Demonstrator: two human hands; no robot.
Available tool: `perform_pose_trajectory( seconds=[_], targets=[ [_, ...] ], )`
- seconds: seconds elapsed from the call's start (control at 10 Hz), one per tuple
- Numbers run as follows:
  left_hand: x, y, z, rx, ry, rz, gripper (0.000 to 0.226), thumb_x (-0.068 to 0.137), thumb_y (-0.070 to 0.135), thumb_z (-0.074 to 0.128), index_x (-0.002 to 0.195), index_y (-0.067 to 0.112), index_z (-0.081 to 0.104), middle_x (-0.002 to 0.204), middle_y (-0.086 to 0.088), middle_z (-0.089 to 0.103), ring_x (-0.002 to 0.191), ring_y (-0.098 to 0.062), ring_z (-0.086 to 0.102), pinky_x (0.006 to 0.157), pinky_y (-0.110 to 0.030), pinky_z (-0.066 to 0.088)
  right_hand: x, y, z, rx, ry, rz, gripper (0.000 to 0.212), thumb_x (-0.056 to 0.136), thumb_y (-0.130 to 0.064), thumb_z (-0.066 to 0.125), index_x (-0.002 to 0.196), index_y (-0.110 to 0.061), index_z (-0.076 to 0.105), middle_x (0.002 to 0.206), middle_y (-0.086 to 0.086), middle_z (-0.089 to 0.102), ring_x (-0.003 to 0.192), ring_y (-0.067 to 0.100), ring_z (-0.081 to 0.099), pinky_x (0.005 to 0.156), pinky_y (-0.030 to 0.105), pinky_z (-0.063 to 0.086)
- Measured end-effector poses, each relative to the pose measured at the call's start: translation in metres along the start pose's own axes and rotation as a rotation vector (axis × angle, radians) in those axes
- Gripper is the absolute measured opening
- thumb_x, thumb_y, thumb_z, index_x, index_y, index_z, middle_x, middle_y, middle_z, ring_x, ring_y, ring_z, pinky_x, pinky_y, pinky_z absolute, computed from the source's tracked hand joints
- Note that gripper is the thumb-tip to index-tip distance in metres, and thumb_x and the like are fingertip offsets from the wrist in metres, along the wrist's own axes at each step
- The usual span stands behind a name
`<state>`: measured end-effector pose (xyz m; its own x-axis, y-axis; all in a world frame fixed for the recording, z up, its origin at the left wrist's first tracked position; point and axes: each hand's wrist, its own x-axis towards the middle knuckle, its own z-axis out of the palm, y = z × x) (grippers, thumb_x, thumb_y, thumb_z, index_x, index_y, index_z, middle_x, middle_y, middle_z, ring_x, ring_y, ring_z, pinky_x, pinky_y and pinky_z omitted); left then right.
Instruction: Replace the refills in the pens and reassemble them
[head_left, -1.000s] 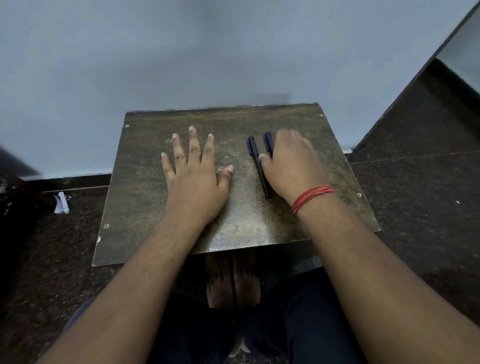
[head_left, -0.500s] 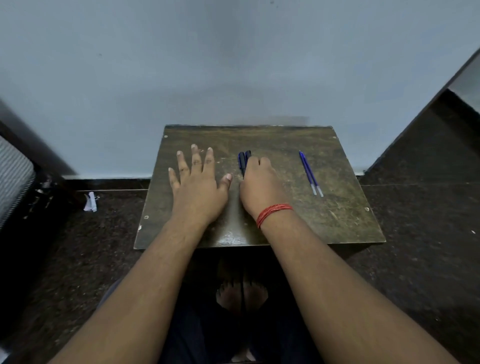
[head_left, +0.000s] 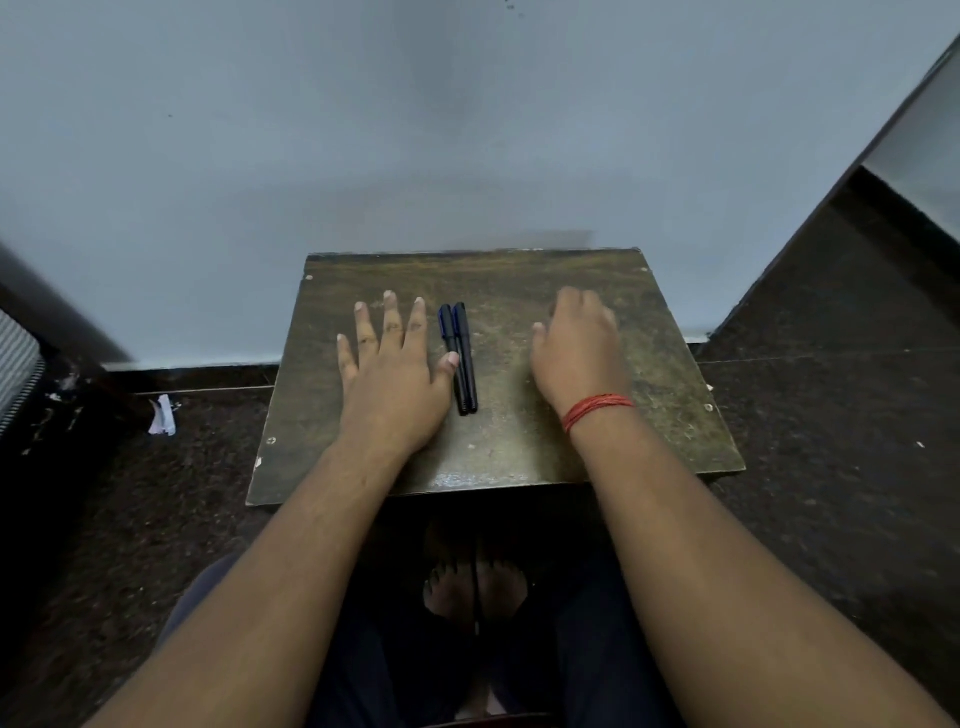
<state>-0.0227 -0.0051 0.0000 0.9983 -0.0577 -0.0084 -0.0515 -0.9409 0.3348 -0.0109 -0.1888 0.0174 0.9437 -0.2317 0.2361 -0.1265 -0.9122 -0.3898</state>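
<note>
Evidently nothing is opened yet: two slim dark pens with blue caps (head_left: 458, 358) lie side by side, touching, near the middle of the worn brown wooden board (head_left: 670, 374), caps toward its far edge, laid parallel so they neither roll nor stray and either one is easy to pick. The left hand (head_left: 392, 374) lies flat, palm down, just beside them toward the left edge, fingers straight and spread, gripping nothing; its thumb tip touches the nearer pen, which I judge steadies the pair. The right hand (head_left: 579, 353), a red thread band (head_left: 597, 408) at its wrist, sits toward the right edge, apart from the pens, knuckles up and fingers curled under; I cannot tell whether they hold anything. No refills show. Both forearms reach straight in from the near edge.
</note>
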Motion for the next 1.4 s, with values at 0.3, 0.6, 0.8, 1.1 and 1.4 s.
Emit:
perform_pose_trajectory(
  seconds=[0.3,0.6,0.8,1.1,1.4],
  targets=[
    [0.002,0.008,0.008,0.005,-0.011,0.062,0.072,0.105,0.054,0.03,0.164,0.024,0.002,0.173,-0.006,-0.01,0.157,-0.032,-0.018,0.126,-0.055,-0.008,0.011,0.032,0.0,-0.053,-0.085,0.196,0.026,0.095,-0.007,0.052,0.121,-0.004,0.056,0.126,0.016,0.055,0.115,0.034,0.053,0.091,0.039,0.045],
    [0.002,0.007,0.009,-0.016,-0.001,0.046,0.072,0.104,0.052,0.033,0.164,0.024,0.003,0.173,-0.006,-0.008,0.157,-0.031,-0.018,0.126,-0.054,-0.006,-0.007,-0.01,0.019,0.022,-0.156,0.092,0.033,0.091,0.002,0.051,0.122,-0.006,0.057,0.12,0.012,0.053,0.108,0.029,0.057,0.085,0.035,0.049],
    [0.002,0.005,0.01,-0.017,-0.001,0.04,0.072,0.104,0.052,0.033,0.164,0.024,0.003,0.173,-0.006,-0.008,0.157,-0.031,-0.018,0.126,-0.054,-0.006,-0.007,-0.01,0.019,0.029,-0.161,0.088,0.035,0.091,0.001,0.052,0.124,-0.006,0.056,0.122,0.012,0.053,0.111,0.029,0.055,0.089,0.037,0.05],
    [-0.002,-0.004,0.013,0.077,0.04,0.055,0.071,0.105,0.051,0.032,0.163,0.023,0.004,0.173,-0.007,-0.004,0.158,-0.032,-0.014,0.125,-0.056,-0.006,-0.007,-0.006,0.012,0.006,-0.073,0.024,0.027,0.096,-0.016,0.053,0.122,-0.008,0.054,0.121,0.01,0.055,0.111,0.026,0.053,0.091,0.037,0.047],
    [-0.034,-0.001,-0.005,0.244,0.009,0.095,0.07,0.105,0.055,0.022,0.164,0.024,0.001,0.173,-0.008,-0.005,0.158,-0.033,-0.015,0.125,-0.061,-0.004,-0.044,-0.011,-0.005,-0.127,-0.108,-0.136,0.051,0.097,-0.043,0.051,0.139,-0.017,0.044,0.141,0.008,0.052,0.131,0.03,0.044,0.106,0.052,0.039]
  ],
)
